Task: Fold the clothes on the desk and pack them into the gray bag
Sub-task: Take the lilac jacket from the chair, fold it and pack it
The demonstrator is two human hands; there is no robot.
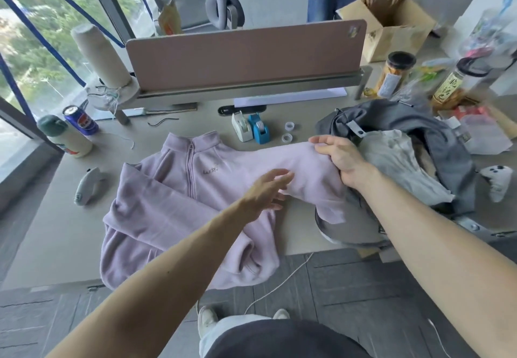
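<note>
Under and left of both hands: lilac jacket (173, 203) flat on the desk (56, 231), front up, collar (193, 142) pointing away from the person, hem at the near edge. Body long axis = zip line, near-to-far. Its outstretched sleeve (279, 159) runs crosswise, from the left hand (265, 192) out to the right hand (342, 161). Right hand grips the sleeve, and the cuff end droops past it onto the gray bag (447, 145). Left hand has spread, straight fingers at the sleeve root; contact or hover, can't tell. Bag sits just right of the right hand, pale garment (397, 161) inside. Likely next: sleeve folds leftward across the chest. Right hand carries, left looks placed to pin the fold line.
</note>
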